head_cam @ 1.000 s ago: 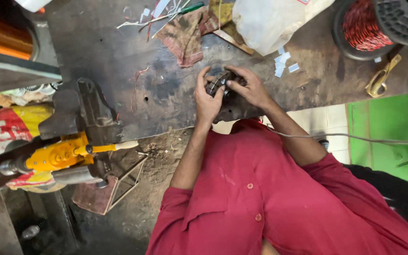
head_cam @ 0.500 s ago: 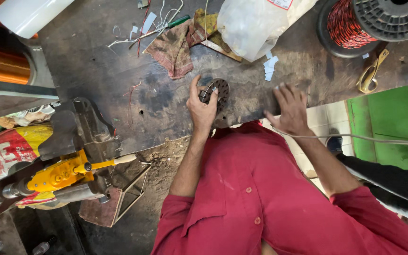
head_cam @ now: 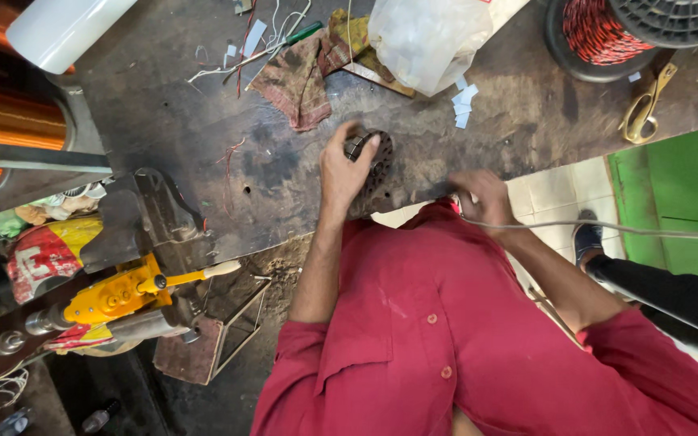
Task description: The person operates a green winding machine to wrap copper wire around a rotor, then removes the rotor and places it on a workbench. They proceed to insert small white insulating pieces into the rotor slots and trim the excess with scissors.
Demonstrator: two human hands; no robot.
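With our left hand [head_cam: 347, 165] clamped over the round metal motor core [head_cam: 375, 161] at the near edge of the workbench [head_cam: 203, 145], we'd best press it flat and steady — while our right hand [head_cam: 485, 198], curled shut, pinches the thin wire [head_cam: 607, 229] taut.

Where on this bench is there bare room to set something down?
Bare bench lies left of the left hand, which grips a metal disc, below the rag. Another patch sits between the paper scraps and scissors. The far edge is crowded with wires, bag and spool.
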